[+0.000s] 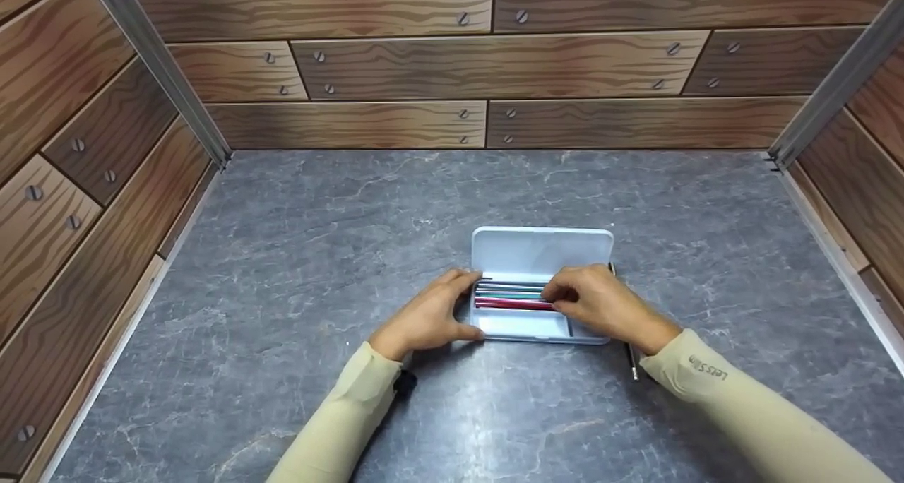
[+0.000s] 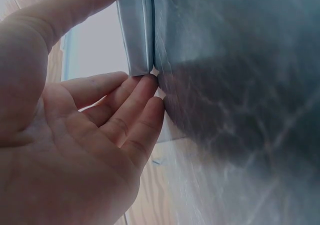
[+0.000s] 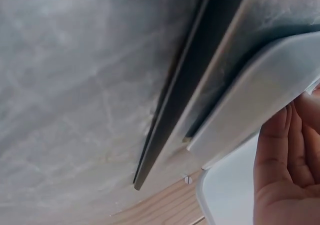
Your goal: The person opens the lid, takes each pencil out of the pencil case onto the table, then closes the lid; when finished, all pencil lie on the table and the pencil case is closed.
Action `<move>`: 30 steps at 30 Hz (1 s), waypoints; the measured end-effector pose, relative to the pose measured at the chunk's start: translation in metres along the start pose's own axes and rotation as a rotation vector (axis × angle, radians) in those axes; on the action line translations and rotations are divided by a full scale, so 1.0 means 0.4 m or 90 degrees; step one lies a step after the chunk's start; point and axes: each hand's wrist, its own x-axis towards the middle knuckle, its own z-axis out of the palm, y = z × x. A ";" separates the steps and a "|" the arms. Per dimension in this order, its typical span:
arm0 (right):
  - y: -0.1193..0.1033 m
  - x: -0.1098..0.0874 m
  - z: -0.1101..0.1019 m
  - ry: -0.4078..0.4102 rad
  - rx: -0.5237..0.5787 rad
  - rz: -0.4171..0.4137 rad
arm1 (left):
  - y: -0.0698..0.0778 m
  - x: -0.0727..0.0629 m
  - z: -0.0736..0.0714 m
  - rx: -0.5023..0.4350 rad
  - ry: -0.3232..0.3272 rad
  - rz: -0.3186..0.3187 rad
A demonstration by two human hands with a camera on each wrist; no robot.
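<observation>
An open white pencil case (image 1: 519, 322) lies on the grey surface, its lid (image 1: 542, 246) raised at the far side. Several slim pencils (image 1: 508, 303), red, teal and darker ones, lie side by side across its tray. My left hand (image 1: 431, 317) holds the case's left end, thumb at the near corner and fingertips against the end wall, as the left wrist view shows. Over the tray's right part, my right hand (image 1: 600, 301) pinches at the right ends of the pencils with curled fingers; its fingertips are partly hidden. Which pencil it pinches is unclear.
One dark pencil (image 3: 175, 100) with a metal end lies outside the case, along its right side and partly under my right wrist. Wood-patterned panels (image 1: 395, 66) wall the surface at the back and both sides. A black band (image 1: 405, 384) shows at my left wrist.
</observation>
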 end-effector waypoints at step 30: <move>-0.018 -0.009 -0.002 0.020 -0.082 -0.053 | -0.007 0.003 0.003 0.009 -0.005 -0.003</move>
